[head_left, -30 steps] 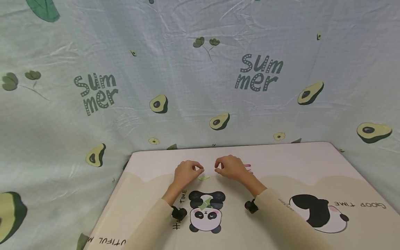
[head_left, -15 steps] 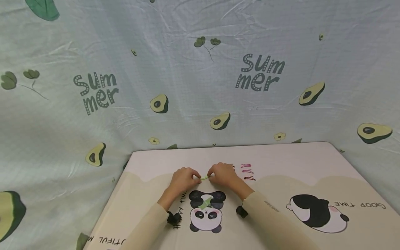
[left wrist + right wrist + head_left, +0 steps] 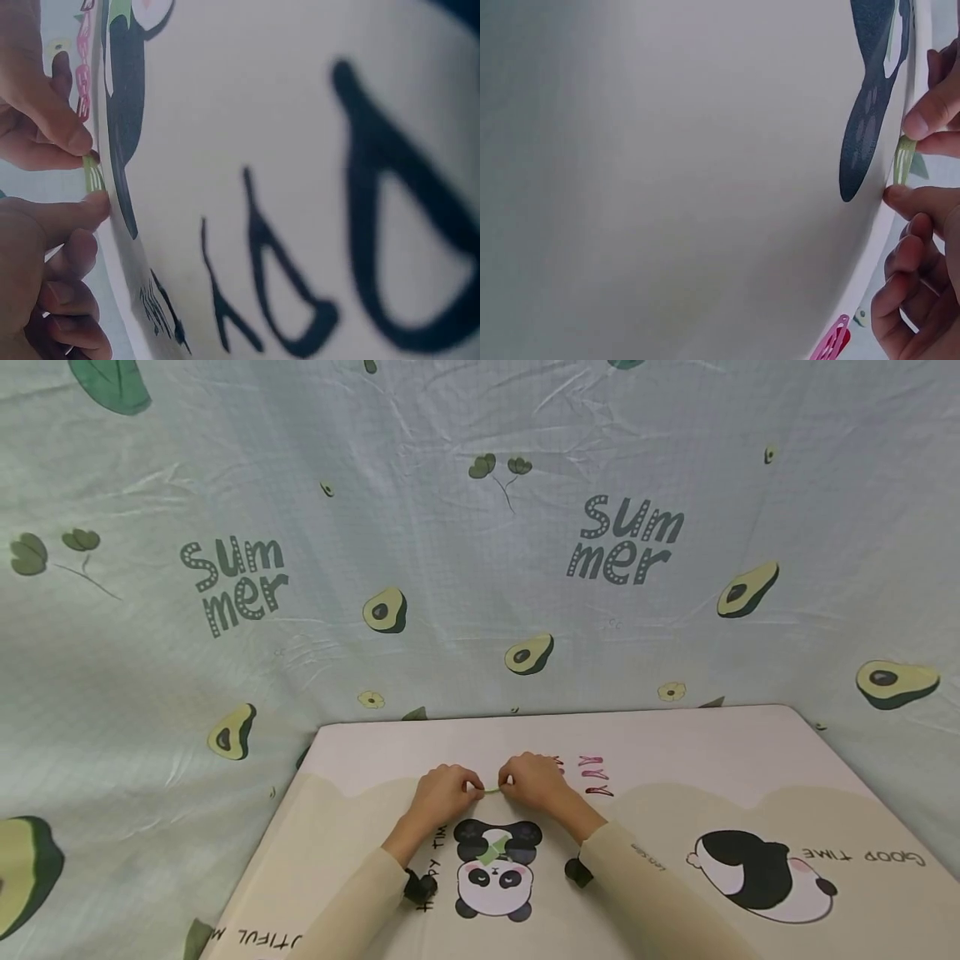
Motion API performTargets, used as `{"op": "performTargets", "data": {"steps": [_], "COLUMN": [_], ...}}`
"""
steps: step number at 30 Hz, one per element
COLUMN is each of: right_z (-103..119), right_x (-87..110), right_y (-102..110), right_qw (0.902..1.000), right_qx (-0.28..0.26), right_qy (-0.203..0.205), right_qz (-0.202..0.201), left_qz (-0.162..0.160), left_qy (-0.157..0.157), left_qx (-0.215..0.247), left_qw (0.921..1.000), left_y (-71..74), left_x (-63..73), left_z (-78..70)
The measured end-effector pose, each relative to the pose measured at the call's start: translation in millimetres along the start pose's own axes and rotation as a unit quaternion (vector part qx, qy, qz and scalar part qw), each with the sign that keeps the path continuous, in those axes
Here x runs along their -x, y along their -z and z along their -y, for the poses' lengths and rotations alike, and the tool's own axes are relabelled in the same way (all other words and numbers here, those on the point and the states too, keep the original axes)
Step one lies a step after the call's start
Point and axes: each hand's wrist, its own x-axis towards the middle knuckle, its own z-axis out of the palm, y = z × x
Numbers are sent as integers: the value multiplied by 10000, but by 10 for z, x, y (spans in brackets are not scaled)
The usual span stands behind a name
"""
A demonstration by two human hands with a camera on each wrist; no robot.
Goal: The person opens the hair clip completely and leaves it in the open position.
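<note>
A green snap hair clip spans the small gap between my two hands, just above the printed panda. My left hand pinches one end between thumb and forefinger. At the other end, my right hand pinches the clip the same way. Up close in the left wrist view, the slotted green clip shows between the fingertips of both hands. The right wrist view shows the clip with its ends covered by fingers. Several pink and red hair clips lie right of my right hand, some partly hidden behind it.
The table's cover is cream and pale pink, with printed pandas and lettering. Behind its far edge hangs a pale curtain printed with avocados. A black wrist camera sits at my left sleeve.
Both hands have come down toward the table and taken hold of the green hair clip's ends. Over the last half second they have hardly moved, while the clip seems turned more edge-on.
</note>
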Motion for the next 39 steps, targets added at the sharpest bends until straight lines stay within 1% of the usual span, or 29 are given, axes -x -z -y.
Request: {"op": "performTargets", "data": {"steps": [5,10,14,19,23,26,30,35,39], "right_z": [-22,-43,-52,-41,-34,-31,-37,-43,-49], "right_x": [42,83,141,280,408,512,677,904,1050], "right_y": [19,66,140,310,444,525,620,746,823], "right_qw": [9999,9991,9982,9954,9920,9895,9848,9763,9717], "right_qx": [-136,-287,-271,-353,-422,-384,-386,-571,-690], "right_qy": [-76,-242,-284,-273,-231,-128,-16,109,106], "right_qz": [-72,-207,-447,-844,-1164,-1389,-1693,-2086,-2257], "left_qz": [-113,-361,-628,-936,-1061,-1121,-1305,-1519,-1608], "left_qy": [-66,-119,-224,-369,-502,-553,-707,-984,-1050], "left_qx": [-14,93,149,545,947,1249,1596,1949,2147], "left_qw": [9999,9992,9977,9934,9886,9843,9760,9640,9576], "left_y": [-9,7,14,64,112,145,169,182,183], "left_x": [-8,1,-8,6,41,76,116,167,205], "left_z": [-19,-46,-82,-209,-345,-452,-591,-764,-892]}}
